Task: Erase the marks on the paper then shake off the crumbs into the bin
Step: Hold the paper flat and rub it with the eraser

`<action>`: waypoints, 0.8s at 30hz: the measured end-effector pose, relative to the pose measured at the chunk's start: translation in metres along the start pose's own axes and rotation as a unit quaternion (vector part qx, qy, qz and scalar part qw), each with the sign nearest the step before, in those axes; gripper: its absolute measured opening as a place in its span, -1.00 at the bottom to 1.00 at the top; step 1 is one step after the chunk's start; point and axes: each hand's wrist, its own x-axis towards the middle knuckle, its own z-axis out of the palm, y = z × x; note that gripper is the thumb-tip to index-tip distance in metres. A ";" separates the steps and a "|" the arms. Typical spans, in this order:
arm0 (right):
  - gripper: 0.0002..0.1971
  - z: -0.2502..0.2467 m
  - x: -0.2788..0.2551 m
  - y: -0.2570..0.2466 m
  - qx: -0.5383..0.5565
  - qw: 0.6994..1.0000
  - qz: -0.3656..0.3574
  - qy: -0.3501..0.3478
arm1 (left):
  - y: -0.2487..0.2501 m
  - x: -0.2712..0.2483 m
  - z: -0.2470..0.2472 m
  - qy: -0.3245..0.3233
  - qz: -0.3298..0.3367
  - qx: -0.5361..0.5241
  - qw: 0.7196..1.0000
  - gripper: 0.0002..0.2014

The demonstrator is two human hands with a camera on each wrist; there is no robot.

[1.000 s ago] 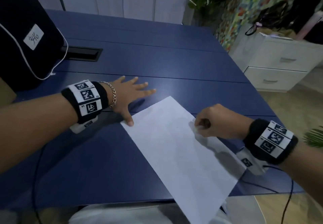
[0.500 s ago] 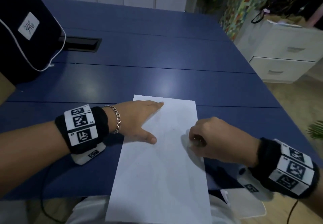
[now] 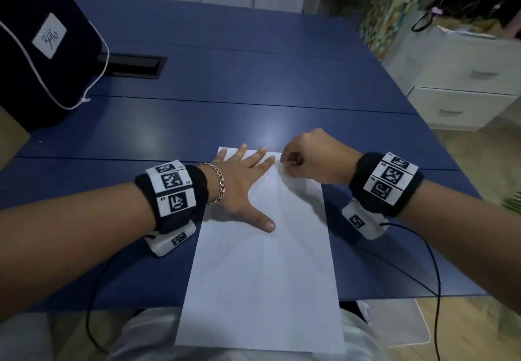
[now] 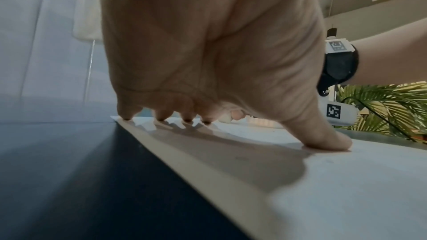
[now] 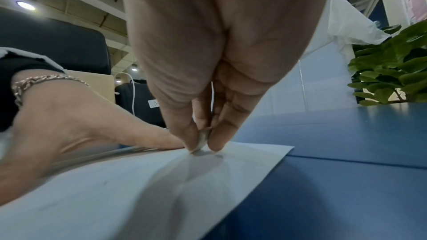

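A white sheet of paper (image 3: 262, 276) lies lengthwise on the blue table (image 3: 253, 84), its near end hanging over the table's front edge. My left hand (image 3: 242, 183) lies flat on the paper's far left part, fingers spread and straight, thumb pressing down (image 4: 323, 140). My right hand (image 3: 307, 160) pinches a small white eraser (image 5: 203, 140) between thumb and fingers, its tip touching the paper (image 5: 161, 180) near the far right corner. Faint small marks show on the sheet. No bin is in view.
A black bag (image 3: 42, 50) with a white label stands at the table's far left, beside a black cable slot (image 3: 132, 66). White drawers (image 3: 465, 84) and a plant (image 5: 392, 72) are off to the right. Black cables hang from both wrists.
The paper has turned from slanted to straight, lengthwise towards me. My left hand moved from the table onto the sheet's far left. My right hand with the eraser moved up to the far right corner.
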 end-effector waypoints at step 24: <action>-0.90 -0.002 0.001 -0.007 0.025 0.999 -0.017 -0.039 | -0.001 0.006 -0.003 -0.027 -0.015 0.020 0.999 0.56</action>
